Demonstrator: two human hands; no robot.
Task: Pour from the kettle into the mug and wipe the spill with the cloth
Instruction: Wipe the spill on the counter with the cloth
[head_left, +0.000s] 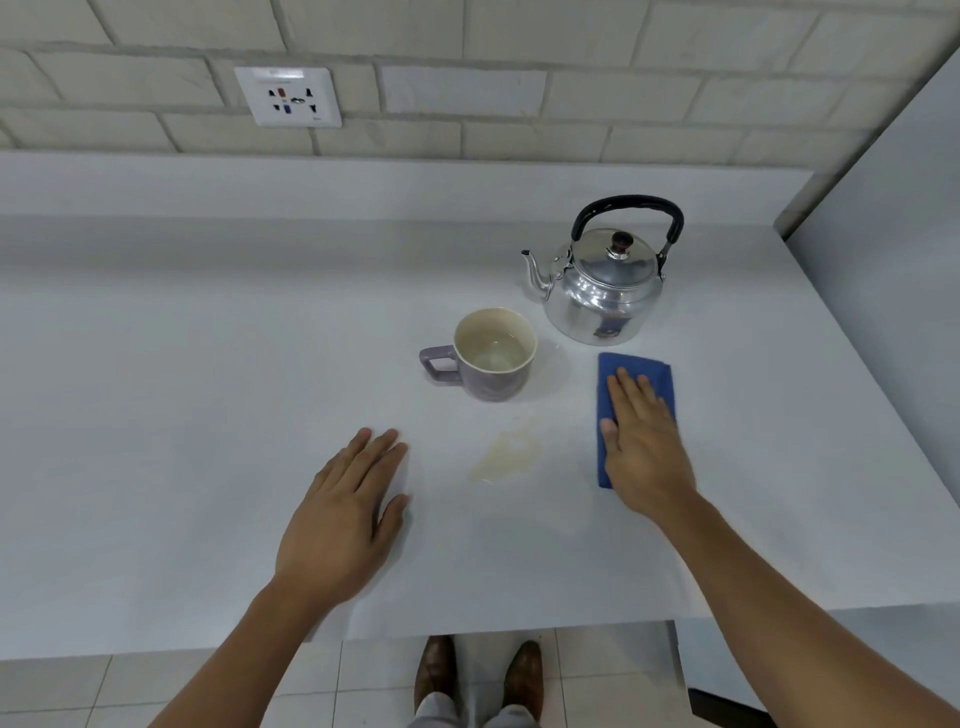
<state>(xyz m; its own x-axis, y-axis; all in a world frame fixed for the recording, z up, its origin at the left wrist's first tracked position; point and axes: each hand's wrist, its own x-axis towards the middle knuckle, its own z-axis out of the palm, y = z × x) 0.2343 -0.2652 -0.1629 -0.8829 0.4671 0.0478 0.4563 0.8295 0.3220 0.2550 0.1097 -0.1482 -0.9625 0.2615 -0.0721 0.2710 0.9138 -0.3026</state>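
Observation:
A shiny metal kettle with a black handle stands upright at the back right of the white counter, spout pointing left. In front of it sits a purple mug holding some liquid, handle to the left. A pale puddle of spill lies on the counter in front of the mug. A folded blue cloth lies right of the spill. My right hand rests flat on the cloth, fingers spread. My left hand lies flat on the bare counter, left of the spill, holding nothing.
The white counter ends at a front edge near my body and a slanted right edge. A tiled wall with a power socket rises behind. A grey panel stands at the right. Floor tiles and my shoes show below.

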